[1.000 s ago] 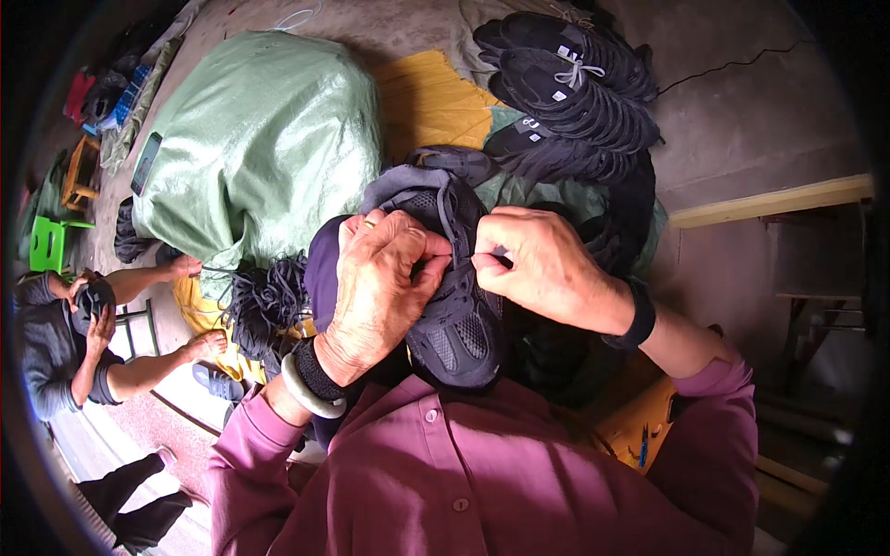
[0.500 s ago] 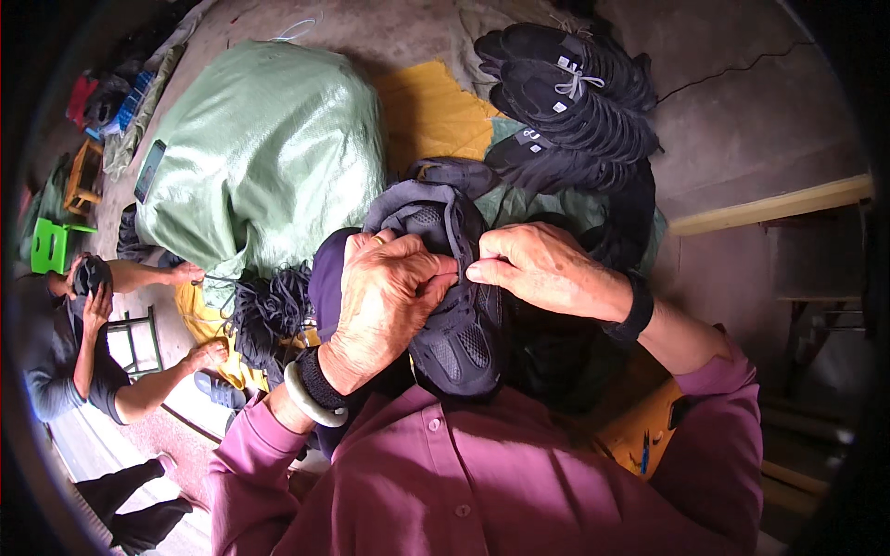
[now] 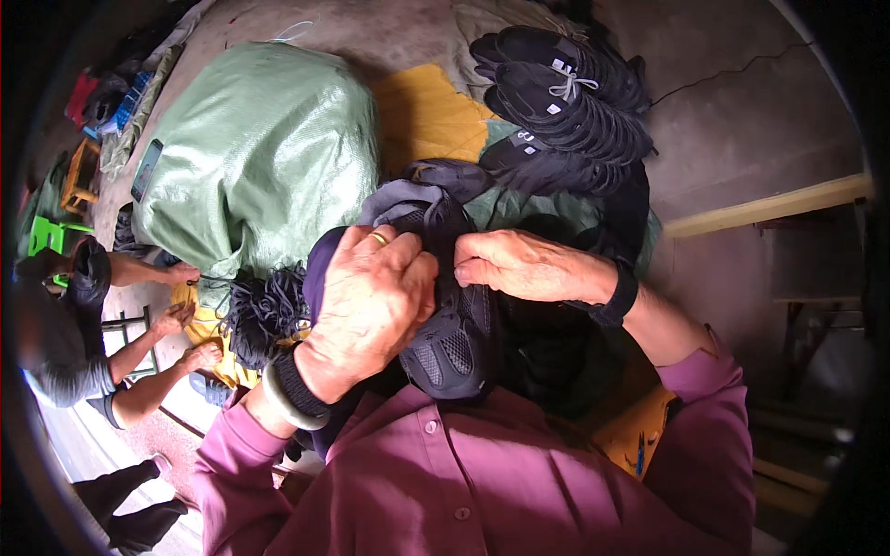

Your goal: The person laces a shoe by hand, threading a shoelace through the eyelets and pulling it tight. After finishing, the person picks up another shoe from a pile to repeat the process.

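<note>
A black shoe upper (image 3: 445, 357) with mesh panels lies in front of my chest, its toe pointing towards me and its grey-lined collar away. My left hand (image 3: 378, 295) is closed over the left side of the upper, the back of the hand covering much of the opening. On the opposite edge, my right hand (image 3: 527, 266) pinches with thumb and forefinger by the eyelet area. Whatever thin thing lies in that pinch is too small to tell. Beside my left wrist is a tangled bundle of black laces (image 3: 262, 315).
A stack of black shoe uppers (image 3: 577, 116) stands at the far right. Far left bulges a green woven sack (image 3: 264, 139) with a phone (image 3: 146, 171) on it, near a yellow cloth (image 3: 431, 116). Another person's hand (image 3: 172, 320) is at the left. A wooden beam (image 3: 769, 206) is right.
My left hand has turned over the shoe upper, hiding its fingertips. My right hand has shifted slightly left, still pinching. The other person has lowered a hand from the dark item it held.
</note>
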Tool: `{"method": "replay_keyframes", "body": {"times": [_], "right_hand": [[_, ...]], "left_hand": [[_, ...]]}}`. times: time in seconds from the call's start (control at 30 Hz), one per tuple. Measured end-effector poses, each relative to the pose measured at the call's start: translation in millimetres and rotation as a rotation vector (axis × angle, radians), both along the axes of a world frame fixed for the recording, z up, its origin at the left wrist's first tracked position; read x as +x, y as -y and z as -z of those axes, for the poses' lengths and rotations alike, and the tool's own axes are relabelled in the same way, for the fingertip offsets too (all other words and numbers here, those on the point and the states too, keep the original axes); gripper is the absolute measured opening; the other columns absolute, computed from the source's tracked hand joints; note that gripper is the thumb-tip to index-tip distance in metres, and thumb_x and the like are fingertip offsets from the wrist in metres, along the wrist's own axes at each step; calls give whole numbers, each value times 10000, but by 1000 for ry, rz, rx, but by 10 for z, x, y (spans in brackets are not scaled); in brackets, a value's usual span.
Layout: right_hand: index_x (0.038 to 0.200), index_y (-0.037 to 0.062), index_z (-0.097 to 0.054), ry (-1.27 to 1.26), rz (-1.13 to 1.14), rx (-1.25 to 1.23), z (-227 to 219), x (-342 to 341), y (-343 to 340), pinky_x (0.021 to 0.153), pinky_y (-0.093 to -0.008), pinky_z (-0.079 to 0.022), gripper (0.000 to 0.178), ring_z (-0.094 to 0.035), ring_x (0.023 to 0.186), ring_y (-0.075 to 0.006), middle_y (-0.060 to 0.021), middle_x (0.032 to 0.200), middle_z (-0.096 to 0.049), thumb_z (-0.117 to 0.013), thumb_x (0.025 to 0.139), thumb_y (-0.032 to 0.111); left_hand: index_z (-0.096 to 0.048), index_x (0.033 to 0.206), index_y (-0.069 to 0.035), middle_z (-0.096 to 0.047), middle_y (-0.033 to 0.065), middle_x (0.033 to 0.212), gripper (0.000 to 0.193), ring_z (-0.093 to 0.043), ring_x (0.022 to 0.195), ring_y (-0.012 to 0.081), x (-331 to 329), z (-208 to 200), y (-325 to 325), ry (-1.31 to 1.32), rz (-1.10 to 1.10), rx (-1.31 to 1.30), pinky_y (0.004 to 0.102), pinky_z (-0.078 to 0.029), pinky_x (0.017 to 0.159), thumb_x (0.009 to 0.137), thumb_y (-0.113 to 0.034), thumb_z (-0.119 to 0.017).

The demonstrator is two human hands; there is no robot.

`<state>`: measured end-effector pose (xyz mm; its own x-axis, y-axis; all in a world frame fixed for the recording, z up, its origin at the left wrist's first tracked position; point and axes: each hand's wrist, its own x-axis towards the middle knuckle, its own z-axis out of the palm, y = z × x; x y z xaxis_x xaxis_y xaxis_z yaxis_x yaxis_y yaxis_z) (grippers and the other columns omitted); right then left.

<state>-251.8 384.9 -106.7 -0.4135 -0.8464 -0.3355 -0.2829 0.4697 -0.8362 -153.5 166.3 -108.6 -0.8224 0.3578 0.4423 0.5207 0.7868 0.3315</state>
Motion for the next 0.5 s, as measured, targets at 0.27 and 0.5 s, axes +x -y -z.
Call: {"method": "replay_keyframes", "body": {"times": [0.27, 0.5], "right_hand": [[966, -39, -621, 115, -29, -107, 20, -60, -42, 831, -358, -502, 339, -640, 873, -200, -109, 878, -670, -502, 1061, 265], [969, -25, -674, 25, -97, -97, -71, -142, -38, 799, -328, -525, 253, -649, 851, -162, -73, 896, -689, -558, 1046, 186]], "left_hand": [[-666, 877, -53, -632, 151, 826, 158, -647, 783, 360, 589, 75, 1906, 213, -522, -32, 417, -523, 703, 734, -19, -726], [-691, 906, -32, -698, 171, 886, 98, -681, 830, 356, 1317, 831, 3209, 350, -740, -177, 419, -543, 753, 824, -82, -673]]}}
